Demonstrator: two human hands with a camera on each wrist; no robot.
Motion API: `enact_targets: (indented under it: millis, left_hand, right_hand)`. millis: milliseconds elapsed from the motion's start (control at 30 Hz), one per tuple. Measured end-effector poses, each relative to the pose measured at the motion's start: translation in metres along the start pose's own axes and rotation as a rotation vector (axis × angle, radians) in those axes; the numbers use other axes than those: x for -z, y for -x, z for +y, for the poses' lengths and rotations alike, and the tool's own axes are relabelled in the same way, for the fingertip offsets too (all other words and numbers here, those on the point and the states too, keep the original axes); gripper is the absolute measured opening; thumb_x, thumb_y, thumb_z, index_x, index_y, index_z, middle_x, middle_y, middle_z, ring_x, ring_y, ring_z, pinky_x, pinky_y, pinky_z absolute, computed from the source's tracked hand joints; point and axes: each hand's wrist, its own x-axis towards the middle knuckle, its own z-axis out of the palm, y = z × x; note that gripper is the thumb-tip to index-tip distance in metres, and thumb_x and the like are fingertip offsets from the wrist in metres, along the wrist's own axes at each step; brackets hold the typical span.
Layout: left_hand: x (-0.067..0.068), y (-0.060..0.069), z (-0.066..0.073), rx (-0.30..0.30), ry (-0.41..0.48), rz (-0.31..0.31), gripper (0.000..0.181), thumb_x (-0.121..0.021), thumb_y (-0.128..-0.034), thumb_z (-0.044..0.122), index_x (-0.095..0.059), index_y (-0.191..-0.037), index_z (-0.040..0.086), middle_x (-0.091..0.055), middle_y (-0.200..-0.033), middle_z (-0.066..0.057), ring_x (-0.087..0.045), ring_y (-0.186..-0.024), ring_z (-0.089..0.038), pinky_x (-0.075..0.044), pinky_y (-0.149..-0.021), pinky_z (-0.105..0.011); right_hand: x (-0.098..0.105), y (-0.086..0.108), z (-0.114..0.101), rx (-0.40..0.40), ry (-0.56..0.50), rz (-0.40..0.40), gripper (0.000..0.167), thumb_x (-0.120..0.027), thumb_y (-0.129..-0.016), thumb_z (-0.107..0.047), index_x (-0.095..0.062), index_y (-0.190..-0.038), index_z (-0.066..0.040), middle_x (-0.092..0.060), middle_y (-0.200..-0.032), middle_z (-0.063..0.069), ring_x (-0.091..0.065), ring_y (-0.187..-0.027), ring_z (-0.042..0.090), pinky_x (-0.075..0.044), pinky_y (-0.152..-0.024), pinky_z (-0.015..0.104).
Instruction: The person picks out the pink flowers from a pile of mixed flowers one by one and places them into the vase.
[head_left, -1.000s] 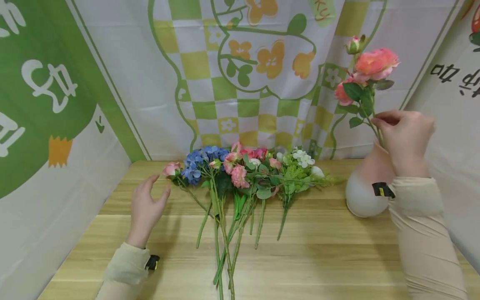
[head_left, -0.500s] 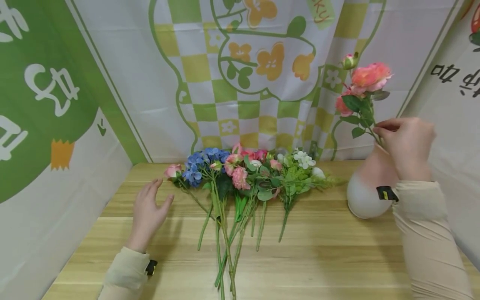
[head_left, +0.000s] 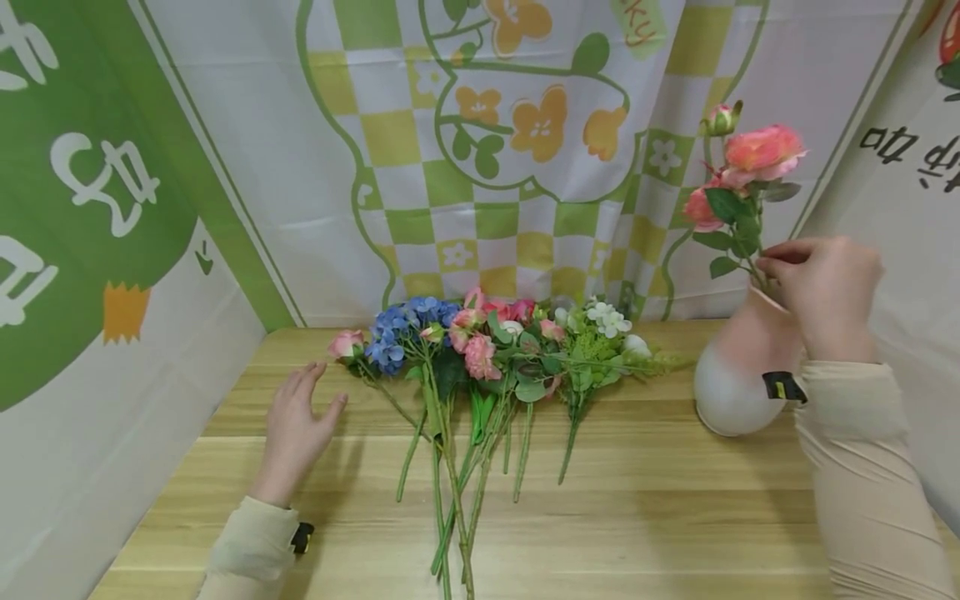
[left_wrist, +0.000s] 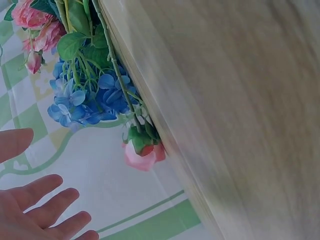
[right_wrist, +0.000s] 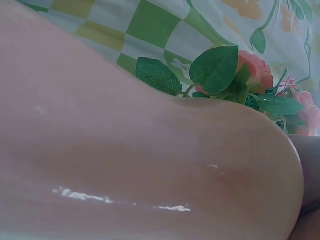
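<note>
**Right hand [head_left: 832,287] pinching peony spray [head_left: 765,152] at vase [head_left: 738,375] mouth; left hand [head_left: 296,429] loose near pink rose [head_left: 347,343]**

Nearest: beige sleeves [head_left: 870,483] come in from the bottom corners, black strap [head_left: 783,387] at each wrist. Long green stems [head_left: 456,500] cross each other mid-table, cut ends toward the camera, on the wood-grain table [head_left: 600,517].

Left hand: over the table's left side, fingers relaxed and spread, thumb apart. Left wrist view confirms a gap to the pink rose, which is the closest bloom.

Right hand: thumb and index finger clamp the spray's stem just above the vase rim. Stem runs down to the mouth; depth inside is hidden. Spray is coral-pink, two big blooms plus a bud on top, green leaves below. Right wrist view is mostly glossy vase wall, leaves and petals past its edge.

Vase: on the table at right, pink neck fading to white belly, well apart from the pile.

Far side of table, left to right: pink rose, blue hydrangea [head_left: 405,329], mixed pink blooms [head_left: 480,357], white blossoms [head_left: 609,319] with light-green foliage [head_left: 588,350].

Behind: checkered cloth [head_left: 476,221], green-and-white panel [head_left: 90,108] left, white lettered panel at right.
</note>
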Motion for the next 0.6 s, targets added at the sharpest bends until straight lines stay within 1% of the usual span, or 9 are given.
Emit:
enact_targets:
  millis: [133,367,467,600]
  left_hand:
    - [0.0005,-0.0003,0.001,0.008,0.003,0.0,0.058,-0.064,-0.0884,0.021,-0.043,-0.135,-0.007,-0.041,-0.141,-0.029,-0.032,-0.129,-0.052,-0.022,-0.106,-0.064]
    - [0.0003,0.0002,0.0018,0.004,0.008,0.007,0.058,-0.064,-0.0883,0.02,-0.044,-0.135,-0.007,-0.042,-0.14,-0.029,-0.032,-0.129,-0.052,-0.022,-0.107,-0.063]
    - [-0.0004,0.0005,0.0018,0.007,0.007,0.006,0.057,-0.064,-0.0879,0.02,-0.044,-0.135,-0.007,-0.042,-0.14,-0.029,-0.032,-0.129,-0.052,-0.021,-0.107,-0.063]
    - [-0.0009,0.0007,0.0024,0.014,0.009,0.004,0.057,-0.064,-0.0878,0.02,-0.044,-0.135,-0.007,-0.042,-0.14,-0.029,-0.032,-0.129,-0.051,-0.021,-0.107,-0.063]
  right_hand:
    - [0.0027,0.0008,0.0006,0.004,0.011,-0.013,0.026,-0.066,-0.089,-0.022,-0.072,-0.1,0.001,-0.068,-0.1,0.022,-0.058,-0.095,0.04,-0.031,-0.094,0.051]
    - [0.0075,0.0048,0.0027,0.0,0.008,-0.066,0.028,-0.068,-0.086,-0.02,-0.072,-0.096,0.005,-0.07,-0.091,0.023,-0.056,-0.092,0.04,-0.027,-0.094,0.055]
    - [0.0085,0.0062,0.0027,0.008,0.007,-0.077,0.027,-0.069,-0.085,-0.019,-0.071,-0.095,0.007,-0.07,-0.091,0.025,-0.055,-0.092,0.041,-0.026,-0.094,0.056]
    - [0.0085,0.0064,0.0022,0.031,0.015,-0.108,0.027,-0.069,-0.085,-0.016,-0.071,-0.094,0.009,-0.069,-0.092,0.027,-0.057,-0.09,0.044,-0.031,-0.089,0.053]
